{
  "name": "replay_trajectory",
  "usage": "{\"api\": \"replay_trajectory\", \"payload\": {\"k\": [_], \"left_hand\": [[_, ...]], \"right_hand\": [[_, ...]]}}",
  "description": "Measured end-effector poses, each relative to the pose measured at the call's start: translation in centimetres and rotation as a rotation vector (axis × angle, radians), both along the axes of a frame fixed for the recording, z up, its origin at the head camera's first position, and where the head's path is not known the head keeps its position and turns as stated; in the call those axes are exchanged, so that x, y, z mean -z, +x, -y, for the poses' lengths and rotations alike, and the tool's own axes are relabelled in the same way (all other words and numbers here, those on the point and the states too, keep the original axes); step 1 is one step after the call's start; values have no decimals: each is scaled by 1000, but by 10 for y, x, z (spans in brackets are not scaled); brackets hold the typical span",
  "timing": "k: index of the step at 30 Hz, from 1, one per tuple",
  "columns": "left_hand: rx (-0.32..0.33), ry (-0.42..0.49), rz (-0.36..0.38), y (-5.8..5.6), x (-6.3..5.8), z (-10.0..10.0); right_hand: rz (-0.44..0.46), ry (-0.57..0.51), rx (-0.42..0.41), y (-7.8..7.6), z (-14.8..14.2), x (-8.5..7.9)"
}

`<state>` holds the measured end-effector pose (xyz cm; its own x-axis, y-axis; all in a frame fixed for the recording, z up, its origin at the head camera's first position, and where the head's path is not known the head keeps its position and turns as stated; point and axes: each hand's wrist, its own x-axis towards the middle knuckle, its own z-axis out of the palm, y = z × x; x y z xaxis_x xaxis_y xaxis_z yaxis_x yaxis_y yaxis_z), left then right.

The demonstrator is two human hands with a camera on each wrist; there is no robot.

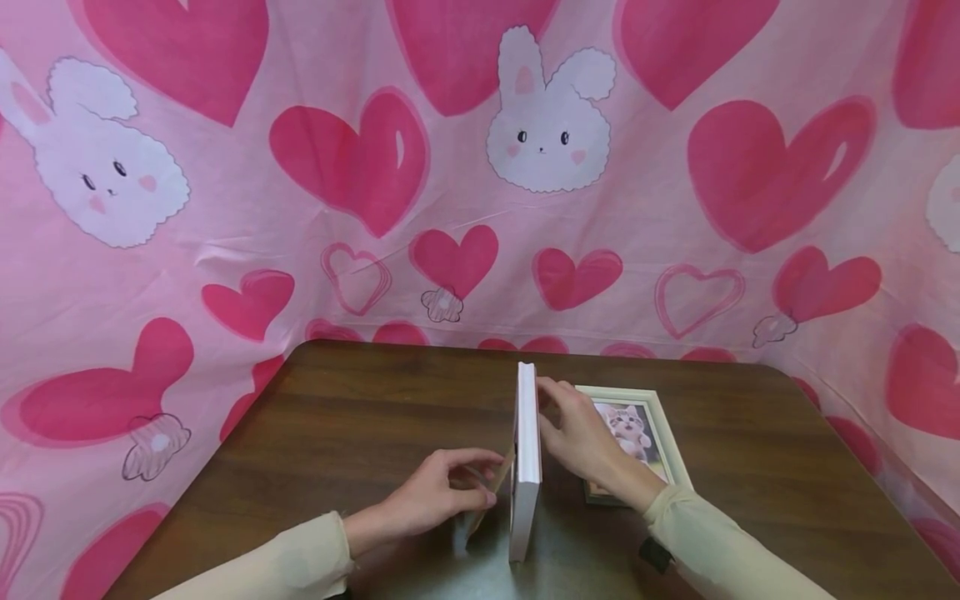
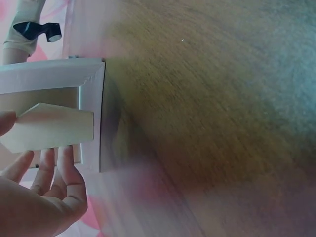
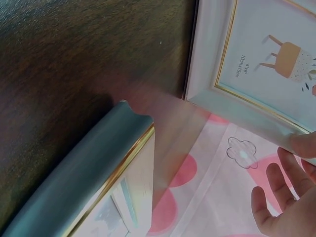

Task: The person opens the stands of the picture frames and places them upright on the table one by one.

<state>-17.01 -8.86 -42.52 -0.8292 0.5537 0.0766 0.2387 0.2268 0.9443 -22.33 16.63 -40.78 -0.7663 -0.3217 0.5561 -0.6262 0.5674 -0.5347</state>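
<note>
A white picture frame (image 1: 528, 425) stands on edge on the brown table, seen nearly side-on in the head view. My left hand (image 1: 423, 498) holds the tan stand flap (image 2: 54, 128) on its back, thumb on one edge and fingertips on the other. The flap tilts away from the backing. On the front side, my right hand (image 1: 581, 433) grips the frame near its far edge. In the right wrist view the thumb (image 3: 303, 144) lies on the white border. A paper insert (image 3: 276, 64) with a printed chair and size text shows inside the gold inner line.
To the right, a second, cream-green frame (image 1: 673, 442) with a kitten picture lies on the table (image 1: 360, 408), partly behind my right forearm. Pink cloth (image 1: 465, 200) with hearts and rabbits hangs along the back and sides.
</note>
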Motion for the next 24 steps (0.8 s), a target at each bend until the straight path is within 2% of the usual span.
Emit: {"api": "replay_trajectory", "payload": {"k": [6,14,24], "left_hand": [[8,-12,23,-1,-3,2],[11,-15,2,-3,-2,4],[28,-20,28,-5,-2,5]], "right_hand": [[-15,1,-4,1,-1,1],[-70,0,-21,0,-2,2],[-15,-28,-35,1,2,3]]}}
